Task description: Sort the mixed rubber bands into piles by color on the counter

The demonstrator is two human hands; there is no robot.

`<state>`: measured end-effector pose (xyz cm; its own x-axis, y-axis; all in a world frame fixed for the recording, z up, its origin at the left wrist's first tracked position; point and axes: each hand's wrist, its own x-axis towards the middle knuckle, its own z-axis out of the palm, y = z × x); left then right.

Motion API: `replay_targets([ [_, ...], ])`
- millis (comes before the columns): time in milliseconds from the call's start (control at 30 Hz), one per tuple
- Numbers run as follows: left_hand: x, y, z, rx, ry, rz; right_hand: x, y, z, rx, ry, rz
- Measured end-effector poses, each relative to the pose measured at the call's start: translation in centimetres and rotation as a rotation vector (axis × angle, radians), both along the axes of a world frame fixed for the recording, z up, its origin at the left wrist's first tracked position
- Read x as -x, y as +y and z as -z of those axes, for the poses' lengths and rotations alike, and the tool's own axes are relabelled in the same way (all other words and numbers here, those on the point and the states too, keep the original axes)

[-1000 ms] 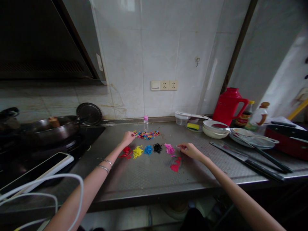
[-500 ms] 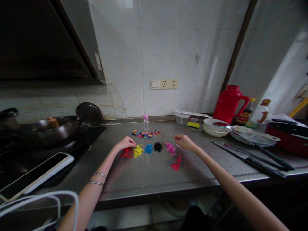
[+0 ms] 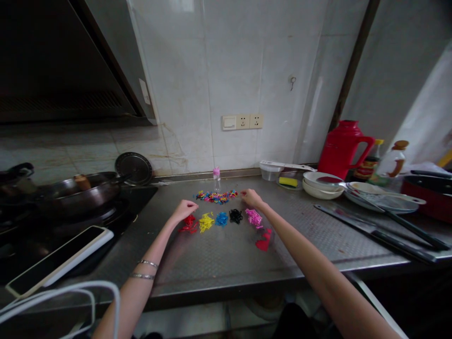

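My left hand (image 3: 186,209) hovers just above a pile of red rubber bands (image 3: 189,224), its thumb and fingers pinched together; anything between them is too small to make out. At the right end of a mixed, many-coloured row of small rubber bands (image 3: 218,197) is my right hand (image 3: 252,197), fingers bent and drawn together, their tips partly hidden. Separate piles lie in front of that row: yellow (image 3: 206,222), blue (image 3: 221,219), black (image 3: 235,216) and pink bands (image 3: 254,218). A red heart-shaped piece (image 3: 263,242) rests below the pink pile.
Behind the mixed row stands a small pink-capped bottle (image 3: 216,179). To the right are bowls (image 3: 321,190), a yellow sponge (image 3: 288,181), a long knife (image 3: 399,242) and a red thermos jug (image 3: 341,150). A phone (image 3: 58,259), white cable (image 3: 102,285) and pan (image 3: 83,195) occupy the left.
My right hand has moved left and away from me, from beside the pink pile to the mixed row's right end. My left hand has lifted slightly back from the yellow pile.
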<state>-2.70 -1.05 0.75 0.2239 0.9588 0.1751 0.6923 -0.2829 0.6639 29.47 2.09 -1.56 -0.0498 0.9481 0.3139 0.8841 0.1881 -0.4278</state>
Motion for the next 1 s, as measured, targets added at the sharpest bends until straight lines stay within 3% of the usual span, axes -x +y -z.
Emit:
replay_targets([
  [367,0.6,0.3,0.7,-0.035,-0.128,-0.081,3.1,3.7,1.0,0.103,-0.031,0.089],
  [767,1.3,0.8,0.9,-0.052,-0.195,-0.105,2.8,3.3,0.8,0.073,-0.009,0.082],
  [1000,1.9,1.3,1.5,-0.070,-0.204,-0.138,4.6,2.9,-1.0,-0.005,0.026,-0.041],
])
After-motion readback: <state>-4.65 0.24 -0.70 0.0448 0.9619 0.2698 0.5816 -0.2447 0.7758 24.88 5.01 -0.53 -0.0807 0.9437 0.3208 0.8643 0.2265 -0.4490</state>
